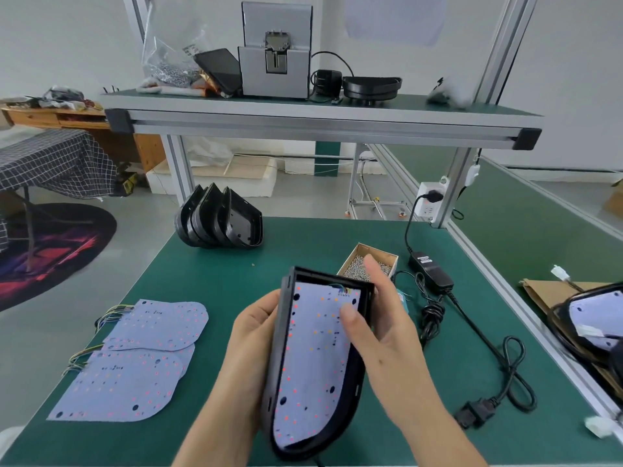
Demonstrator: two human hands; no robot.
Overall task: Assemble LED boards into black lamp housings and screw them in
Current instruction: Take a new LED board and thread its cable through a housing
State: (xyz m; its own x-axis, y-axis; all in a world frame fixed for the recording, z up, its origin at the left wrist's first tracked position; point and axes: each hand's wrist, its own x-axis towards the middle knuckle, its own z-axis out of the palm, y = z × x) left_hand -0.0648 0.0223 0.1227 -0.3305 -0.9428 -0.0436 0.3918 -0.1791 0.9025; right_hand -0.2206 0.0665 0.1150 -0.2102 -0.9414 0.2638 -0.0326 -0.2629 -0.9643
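Hands hold one black plastic lamp housing point(286, 335) above the green work mat point(387, 365), tilted up toward the person, with a pale blue LED board point(313, 365) lying inside it. The left hand point(251, 335) wraps round the housing's left wall, fingers hidden behind it and thumb along the edge. The right hand point(381, 328) cups the right wall, its thumb pressed flat on the board's upper right part, its index finger stretched up past the rim; the other fingers are behind the housing. Left of the hands, a pile of loose pale blue LED boards point(141, 352) with coloured wires lies flat on the mat. Farther back a row of empty black housings point(219, 219) stands on edge. Just beyond the right fingertip sits a small cardboard box of silver screws point(367, 262), beside a black power adapter with coiled cable point(431, 274).
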